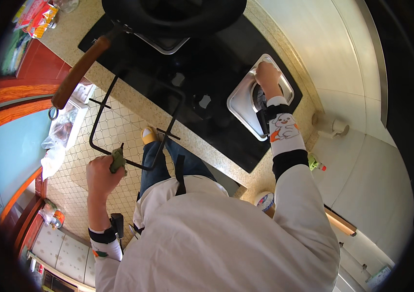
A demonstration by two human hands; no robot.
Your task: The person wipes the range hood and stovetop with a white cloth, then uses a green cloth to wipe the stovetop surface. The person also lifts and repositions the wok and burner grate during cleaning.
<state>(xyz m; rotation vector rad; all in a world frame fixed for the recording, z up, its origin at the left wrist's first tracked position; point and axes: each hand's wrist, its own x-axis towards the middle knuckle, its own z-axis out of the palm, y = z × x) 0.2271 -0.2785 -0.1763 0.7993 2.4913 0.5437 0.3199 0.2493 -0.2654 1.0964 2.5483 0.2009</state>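
My left hand [103,173] is closed around a green cloth [117,160], which wraps one bar of a black metal pan-support grate [95,127]. The grate hangs in the air past the counter's front edge, tilted, with its prongs pointing out. My right hand [267,77] is bent over the shiny square drip tray [241,106] of the right burner. Its fingers are curled and their tips hidden, so I cannot tell whether they hold anything. Part of the dark burner [258,95] shows beside my wrist. This tray and burner sit in a black glass gas hob [210,135].
A dark wok [174,22] sits over the far burner, its wooden handle [81,71] jutting past the counter [134,104]. Colourful packets [41,18] lie at the far left. A tiled wall [345,73] borders the right. A green-and-red bottle [316,163] stands near my right forearm.
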